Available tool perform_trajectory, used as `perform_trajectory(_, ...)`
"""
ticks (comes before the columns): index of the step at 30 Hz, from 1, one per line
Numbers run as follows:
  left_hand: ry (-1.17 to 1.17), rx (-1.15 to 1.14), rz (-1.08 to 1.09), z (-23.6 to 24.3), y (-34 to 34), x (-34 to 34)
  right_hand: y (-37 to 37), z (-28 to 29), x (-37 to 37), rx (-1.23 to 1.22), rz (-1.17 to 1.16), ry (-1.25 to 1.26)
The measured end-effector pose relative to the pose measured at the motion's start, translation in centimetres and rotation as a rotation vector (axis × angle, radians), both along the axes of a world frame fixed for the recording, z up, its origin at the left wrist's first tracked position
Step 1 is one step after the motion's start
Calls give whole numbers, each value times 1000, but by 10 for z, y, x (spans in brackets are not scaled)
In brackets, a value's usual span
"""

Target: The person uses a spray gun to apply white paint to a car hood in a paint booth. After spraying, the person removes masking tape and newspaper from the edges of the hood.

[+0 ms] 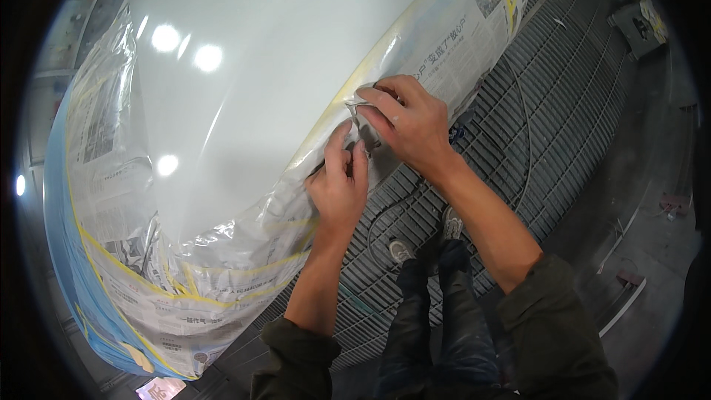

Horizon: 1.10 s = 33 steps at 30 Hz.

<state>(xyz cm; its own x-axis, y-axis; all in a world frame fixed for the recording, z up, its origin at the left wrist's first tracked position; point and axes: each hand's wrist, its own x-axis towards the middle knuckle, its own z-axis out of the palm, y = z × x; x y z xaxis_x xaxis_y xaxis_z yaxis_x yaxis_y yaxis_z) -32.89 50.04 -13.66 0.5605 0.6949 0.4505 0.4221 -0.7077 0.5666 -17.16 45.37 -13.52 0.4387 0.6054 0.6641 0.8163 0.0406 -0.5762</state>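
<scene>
A glossy white car panel (244,104) curves away ahead of me, its border covered with newspaper masking (452,52), clear film and yellow tape (333,115). At the panel's right edge, my right hand (411,118) pinches a crumpled bit of the masking film (352,108) between thumb and fingers. Just below and to the left, my left hand (337,185) presses close to the same edge, its thumb and forefinger bent onto the masking. A dark, wrinkled gap shows between the two hands. What lies under the left fingertips is partly hidden.
A slatted metal grating floor (570,96) runs below, with a thin hose (527,126) across it. My shoes (401,250) stand close to the masked panel. Blue sheeting (63,200) hangs at the far left. A grey box-like object (638,30) sits at upper right.
</scene>
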Motion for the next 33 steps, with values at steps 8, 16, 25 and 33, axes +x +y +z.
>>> perform_trajectory(8, -24, 2, 36, 0, 0, 4, 1, -4, 5, 12, -6, -57)
perform_trajectory(16, 60, 136, 109, 4, 2, 18, 5, 0, 10, 0, 43, -112)
perform_trajectory(25, 56, 142, 108, 4, 2, 20, 5, 1, 11, 18, 48, -165)
perform_trajectory(33, 16, 193, 143, 1, 6, 25, 13, -4, -4, 118, -5, 48)
